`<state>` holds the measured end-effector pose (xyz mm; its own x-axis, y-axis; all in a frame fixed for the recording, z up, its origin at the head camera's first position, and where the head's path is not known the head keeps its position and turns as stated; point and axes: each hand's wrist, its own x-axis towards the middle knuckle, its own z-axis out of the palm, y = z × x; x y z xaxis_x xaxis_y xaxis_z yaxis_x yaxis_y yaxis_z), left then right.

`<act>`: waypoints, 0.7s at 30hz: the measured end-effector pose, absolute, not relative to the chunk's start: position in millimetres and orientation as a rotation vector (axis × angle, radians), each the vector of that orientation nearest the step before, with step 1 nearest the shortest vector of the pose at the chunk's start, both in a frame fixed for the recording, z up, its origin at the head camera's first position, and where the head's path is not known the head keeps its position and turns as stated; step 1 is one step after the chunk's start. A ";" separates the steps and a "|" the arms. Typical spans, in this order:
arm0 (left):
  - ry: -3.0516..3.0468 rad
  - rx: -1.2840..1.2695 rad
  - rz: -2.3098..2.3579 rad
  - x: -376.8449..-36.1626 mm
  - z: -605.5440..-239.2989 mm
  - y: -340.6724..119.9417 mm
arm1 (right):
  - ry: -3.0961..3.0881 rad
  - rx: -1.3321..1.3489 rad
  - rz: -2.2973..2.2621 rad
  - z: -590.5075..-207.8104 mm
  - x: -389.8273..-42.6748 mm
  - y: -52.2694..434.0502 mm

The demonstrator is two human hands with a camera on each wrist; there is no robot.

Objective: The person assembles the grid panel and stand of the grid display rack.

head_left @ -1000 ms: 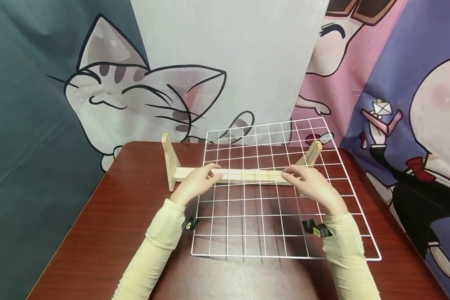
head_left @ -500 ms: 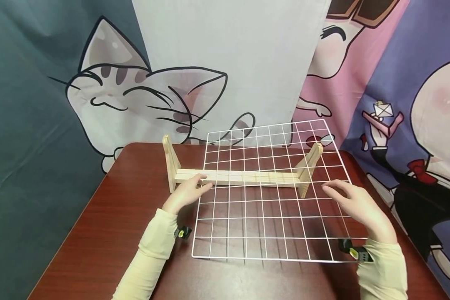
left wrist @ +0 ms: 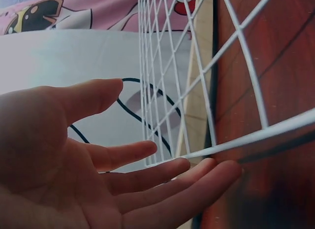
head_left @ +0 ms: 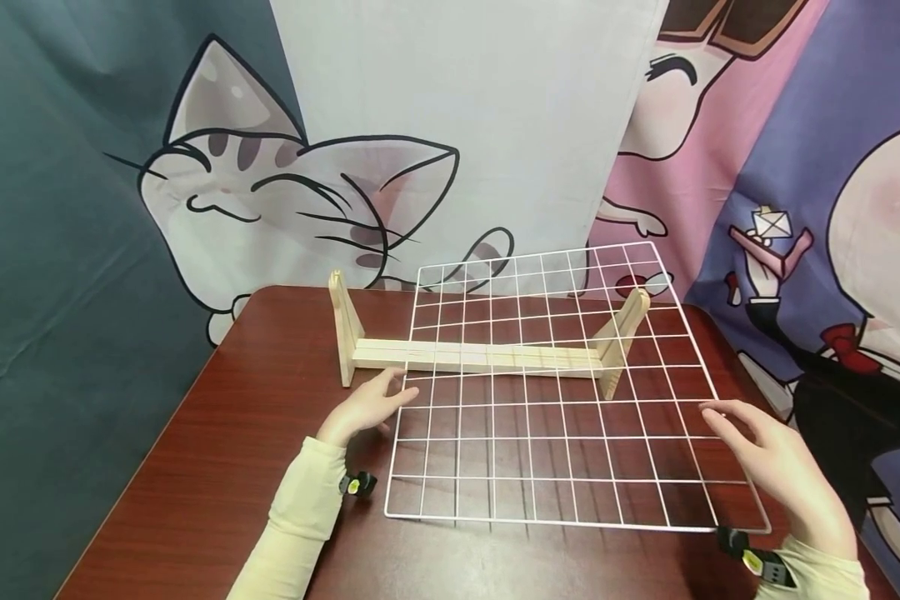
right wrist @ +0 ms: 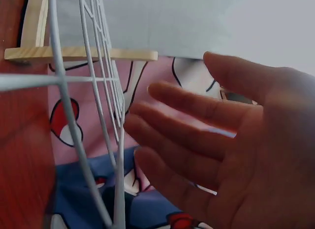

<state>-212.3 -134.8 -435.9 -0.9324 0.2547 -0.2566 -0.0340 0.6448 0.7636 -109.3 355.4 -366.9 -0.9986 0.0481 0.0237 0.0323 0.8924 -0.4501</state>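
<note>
A white wire grid panel leans over a pale wooden stand, its far end raised and its near end low over the table. The stand is a long crossbar between two upright end pieces. My left hand is at the panel's left edge, fingers loosely extended and thumb apart; in the left wrist view its fingertips overlap the edge wire. Beside the right edge, my right hand has its fingers spread, palm towards the wires. Neither hand grips anything.
A dark red-brown wooden table carries everything. Behind it hangs a cloth backdrop printed with a cartoon cat and figures. Small black cameras sit on both wrists, over pale yellow sleeves.
Both hands have moved apart and back from above the crossbar, the left one slightly leftward, the right one far to the right, reaching the panel's side edges. Panel and stand have stayed in place.
</note>
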 end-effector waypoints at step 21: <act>2.282 0.055 1.475 -215.6 -463.8 -133.1 | -2.883 -0.108 0.950 -409.7 -91.1 368.3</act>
